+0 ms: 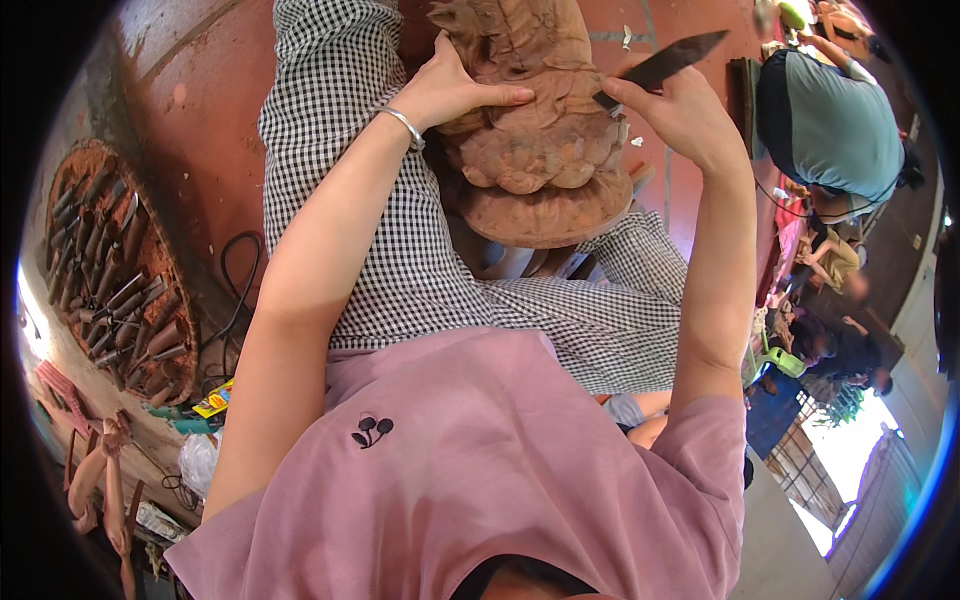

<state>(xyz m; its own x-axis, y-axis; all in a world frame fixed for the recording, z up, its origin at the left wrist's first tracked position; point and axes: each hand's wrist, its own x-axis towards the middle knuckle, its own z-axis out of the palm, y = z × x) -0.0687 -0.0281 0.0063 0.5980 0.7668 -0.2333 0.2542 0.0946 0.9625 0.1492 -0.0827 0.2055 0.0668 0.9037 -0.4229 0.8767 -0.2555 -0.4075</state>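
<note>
A brown wooden carving (540, 150) lies between my legs, with a ring of lotus-like petals above a round, flat base. My left hand (450, 85) grips its left side, the thumb stretched across the carved surface and the fingers partly hidden behind it. In my right hand (690, 110) is a dark, flat knife (668, 62). Its pointed end sticks out to the upper right, while the other end, under my thumb, is at the carving's right edge. Whether that end touches the wood, I cannot tell.
At left, a round tray (190, 335) holds many wooden-handled carving tools (105, 260). A black cable (238, 290) curls beside it. Pale wood chips (637, 141) lie on the red tiled floor (690, 20). Several other people sit at the right, one in a grey-green shirt (835, 120).
</note>
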